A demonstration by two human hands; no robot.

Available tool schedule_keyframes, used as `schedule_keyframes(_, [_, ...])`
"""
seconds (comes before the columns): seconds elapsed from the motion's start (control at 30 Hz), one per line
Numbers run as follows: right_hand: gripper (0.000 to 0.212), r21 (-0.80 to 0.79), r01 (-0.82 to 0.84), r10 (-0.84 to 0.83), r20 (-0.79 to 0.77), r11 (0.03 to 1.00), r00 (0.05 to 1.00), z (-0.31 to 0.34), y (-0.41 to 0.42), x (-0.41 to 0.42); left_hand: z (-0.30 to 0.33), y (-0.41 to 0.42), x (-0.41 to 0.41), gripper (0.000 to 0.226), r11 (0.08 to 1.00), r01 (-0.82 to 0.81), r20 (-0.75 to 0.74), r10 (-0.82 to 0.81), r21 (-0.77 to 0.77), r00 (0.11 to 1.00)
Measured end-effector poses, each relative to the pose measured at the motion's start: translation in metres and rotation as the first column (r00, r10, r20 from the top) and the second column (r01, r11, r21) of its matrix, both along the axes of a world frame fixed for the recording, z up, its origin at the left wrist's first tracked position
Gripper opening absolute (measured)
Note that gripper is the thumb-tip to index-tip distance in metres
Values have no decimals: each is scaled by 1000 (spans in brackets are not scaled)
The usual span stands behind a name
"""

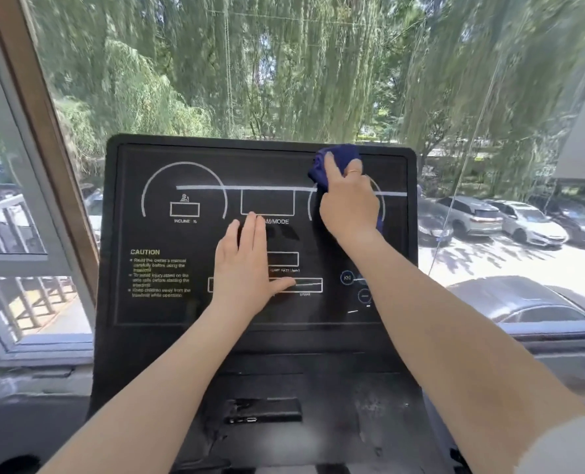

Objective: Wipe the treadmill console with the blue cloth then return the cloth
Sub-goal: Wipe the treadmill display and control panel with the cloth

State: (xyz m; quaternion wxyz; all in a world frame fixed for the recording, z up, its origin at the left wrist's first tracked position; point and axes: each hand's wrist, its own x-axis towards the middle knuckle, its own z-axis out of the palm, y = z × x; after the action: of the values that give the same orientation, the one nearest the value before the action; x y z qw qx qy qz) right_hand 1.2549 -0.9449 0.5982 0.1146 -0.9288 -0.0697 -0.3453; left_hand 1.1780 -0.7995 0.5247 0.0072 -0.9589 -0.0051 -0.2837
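The black treadmill console (pixel 168 179) stands upright in front of me, with white dial outlines and a yellow caution text at its lower left. My right hand (pixel 347 203) presses the bunched blue cloth (pixel 339 157) against the console's upper right corner, fingers curled over the cloth. Most of the cloth is hidden under the hand. My left hand (pixel 246 265) lies flat on the middle of the console, fingers straight and together, holding nothing.
Below the console is a dusty black tray (pixel 318 422) with a small slot. A large window behind shows trees and parked cars (pixel 530 224). A window frame (pixel 41 138) runs down the left side.
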Motion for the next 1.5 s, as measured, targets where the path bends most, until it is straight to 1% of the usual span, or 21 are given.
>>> schedule_keyframes(0.1, [60, -300, -165, 231, 197, 939, 953, -19, -5, -7, -1, -6, -1, 114, 997, -3, -5, 3, -77, 1000])
schedule_keyframes(0.17, [60, -405, -185, 316, 285, 895, 905, -17, -28, 4, 0, -15, 0, 117, 992, -3, 3, 4, -124, 1000])
schedule_keyframes(0.23, [64, -352, -143, 250, 280, 925, 927, -6, -59, 14, -1, -25, 2, 122, 990, -17, -2, 16, -139, 1000])
schedule_keyframes(0.33, [64, -173, -40, 87, 272, 984, 958, 4, -100, 25, -4, -32, 5, 125, 989, -53, -24, 50, -137, 998])
schedule_keyframes(0.4, [59, -132, -76, 113, 305, 988, 946, -8, -105, 23, -6, -33, 6, 126, 992, -71, -22, 69, -106, 997])
schedule_keyframes(0.43, [58, -146, -112, 156, 335, 983, 929, -20, -105, 19, -7, -33, 6, 126, 992, -73, -22, 71, -98, 997])
schedule_keyframes(0.5, [55, -271, -184, 281, 382, 945, 880, -54, -105, 11, -8, -33, 7, 125, 991, -68, -26, 65, -111, 998])
schedule_keyframes(0.57, [52, -424, -252, 411, 341, 870, 845, -82, -111, 1, -7, -34, 8, 123, 990, -65, -41, 60, -126, 997])
schedule_keyframes(0.6, [51, -461, -286, 457, 317, 840, 831, -85, -116, 1, -7, -34, 8, 123, 990, -68, -46, 63, -119, 997])
schedule_keyframes(0.67, [51, -451, -295, 466, 336, 843, 819, -72, -125, 13, -8, -34, 9, 125, 990, -81, -43, 77, -113, 996])
schedule_keyframes(0.77, [53, -269, -213, 308, 390, 939, 867, -38, -126, 27, -11, -32, 10, 132, 983, -87, -10, 86, -164, 996])
schedule_keyframes(0.83, [52, -223, -199, 275, 395, 954, 876, -35, -122, 26, -12, -31, 11, 132, 983, -89, 8, 91, -161, 996])
schedule_keyframes(0.9, [50, -272, -262, 354, 385, 926, 852, -54, -119, 14, -13, -30, 11, 132, 985, -95, 18, 99, -142, 995])
schedule_keyframes(1.07, [53, -440, -403, 540, 249, 803, 804, -138, -119, -31, -18, -29, 11, 134, 983, -102, 42, 109, -154, 993])
schedule_keyframes(1.13, [55, -524, -403, 575, 217, 750, 789, -146, -122, -33, -18, -28, 11, 134, 982, -94, 41, 102, -162, 994])
schedule_keyframes(1.17, [57, -539, -394, 576, 219, 745, 788, -140, -123, -29, -18, -28, 11, 134, 983, -93, 40, 100, -161, 994])
schedule_keyframes(1.23, [58, -443, -354, 501, 278, 824, 819, -120, -118, -18, -17, -28, 11, 135, 983, -102, 31, 108, -152, 994])
schedule_keyframes(1.3, [58, -224, -298, 361, 344, 928, 867, -97, -105, -10, -17, -30, 11, 135, 980, -120, 17, 124, -156, 992])
schedule_keyframes(1.4, [61, 38, -184, 159, 352, 982, 922, -89, -72, -13, -13, -33, 9, 133, 976, -125, -16, 124, -176, 992])
schedule_keyframes(1.47, [63, 63, -186, 154, 340, 981, 928, -104, -50, -26, -11, -31, 8, 124, 977, -90, -19, 88, -191, 996])
schedule_keyframes(1.5, [63, 5, -215, 200, 341, 977, 918, -116, -41, -33, -10, -28, 7, 115, 977, -59, 0, 60, -203, 998])
